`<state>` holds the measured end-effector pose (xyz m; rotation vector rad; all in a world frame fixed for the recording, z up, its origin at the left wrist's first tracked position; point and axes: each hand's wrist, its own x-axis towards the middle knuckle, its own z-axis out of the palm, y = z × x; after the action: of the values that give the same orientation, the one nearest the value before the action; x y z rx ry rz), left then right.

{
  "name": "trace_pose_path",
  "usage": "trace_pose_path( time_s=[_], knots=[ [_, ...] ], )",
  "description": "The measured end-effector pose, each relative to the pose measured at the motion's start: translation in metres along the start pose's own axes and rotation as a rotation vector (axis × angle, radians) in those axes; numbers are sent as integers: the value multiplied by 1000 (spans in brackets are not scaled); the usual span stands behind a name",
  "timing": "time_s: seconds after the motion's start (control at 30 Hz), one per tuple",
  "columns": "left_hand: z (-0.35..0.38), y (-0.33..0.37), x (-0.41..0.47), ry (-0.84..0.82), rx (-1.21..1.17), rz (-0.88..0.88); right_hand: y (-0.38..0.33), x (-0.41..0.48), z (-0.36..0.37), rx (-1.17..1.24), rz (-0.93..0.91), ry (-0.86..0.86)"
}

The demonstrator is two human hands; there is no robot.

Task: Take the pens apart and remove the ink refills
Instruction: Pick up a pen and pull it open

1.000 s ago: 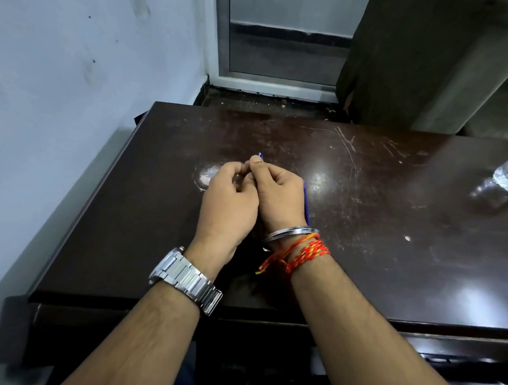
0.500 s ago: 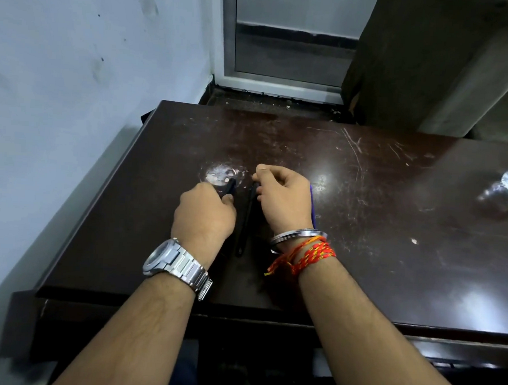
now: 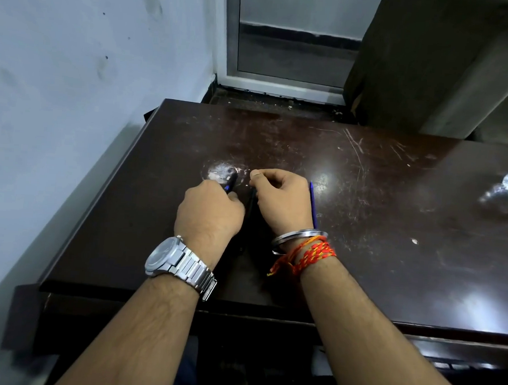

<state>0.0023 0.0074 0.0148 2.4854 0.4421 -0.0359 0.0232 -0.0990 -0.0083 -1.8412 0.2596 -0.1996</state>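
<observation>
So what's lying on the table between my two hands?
A dark pen lies on the table between the left hand, gripping a pen piece, and right hand; head view.

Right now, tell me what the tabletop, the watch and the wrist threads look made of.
Tabletop: dark glossy wood or laminate, scratched, reflecting light.
Watch: brushed silver metal, seemingly steel, linked band.
Wrist threads: red-orange twisted cord, probably cotton, loose ends.

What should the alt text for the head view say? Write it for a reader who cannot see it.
Two hands work over a dark scratched table: the left hand grips a dark pen piece, and the right hand curls above a black pen barrel lying between them. A thin blue refill lies on the table just right of the right hand.
</observation>
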Motion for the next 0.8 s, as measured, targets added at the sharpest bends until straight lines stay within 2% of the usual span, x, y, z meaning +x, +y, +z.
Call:
trace_pose_path(
  time_s=[0.13,0.23,0.33,0.47,0.6,0.8],
  knots=[
    [-2,0,-2,-62,-1,-73,2,3,0,9,-3,-1],
    [-4,3,-6,-12,-82,-87,4,5,1,25,2,-4],
    [-3,6,-5,90,-203,22,4,4,4,72,22,-52],
    [2,6,-7,72,-309,206,2,1,6,213,73,-188],
    [3,3,-9,156,-381,284,2,0,4,338,30,-234],
    [0,4,-11,229,-445,298,0,1,0,362,-69,-135]
  ],
)
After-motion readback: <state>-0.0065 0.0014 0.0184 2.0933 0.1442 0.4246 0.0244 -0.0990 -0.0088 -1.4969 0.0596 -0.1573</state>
